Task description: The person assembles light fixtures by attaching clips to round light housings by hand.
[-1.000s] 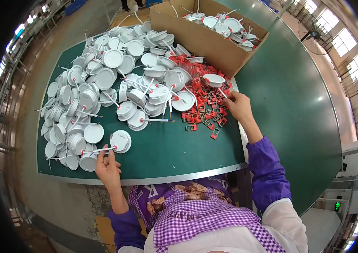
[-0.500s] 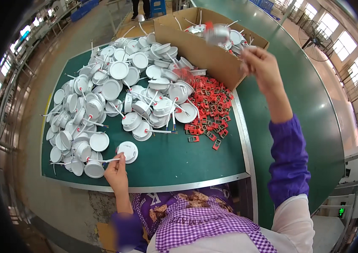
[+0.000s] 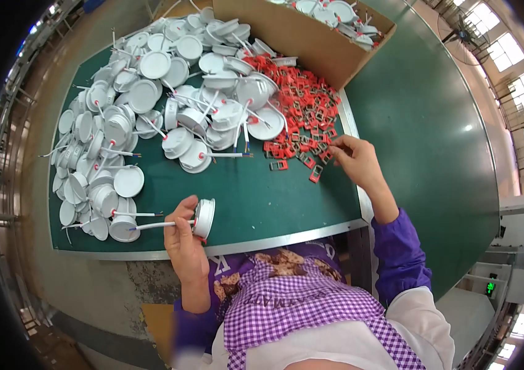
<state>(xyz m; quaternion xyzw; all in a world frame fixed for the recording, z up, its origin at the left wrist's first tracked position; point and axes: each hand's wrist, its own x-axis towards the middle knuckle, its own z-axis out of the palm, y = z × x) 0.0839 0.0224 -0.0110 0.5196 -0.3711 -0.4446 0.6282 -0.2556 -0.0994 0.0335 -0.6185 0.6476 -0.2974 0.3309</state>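
My left hand is closed round a white round downlight, tipped on its edge above the table's front. Its white cable runs out leftward past my fingers, and a bit of red shows at its lower rim. At the right edge of a heap of red plastic clips with metal frames, my right hand has its thumb and fingertips drawn together. Red shows right by these fingertips, but whether they pinch a clip is hidden. A loose clip lies just left of that hand.
A big heap of white downlights with cables covers the left and back of the green table. Behind the clips stands a cardboard box holding more downlights. A metal edge strip parts this table from another green surface at right.
My right hand has come from the box, where a blurred downlight was in the air, down to the clips. My left hand has lifted its downlight off the table and tipped it up.
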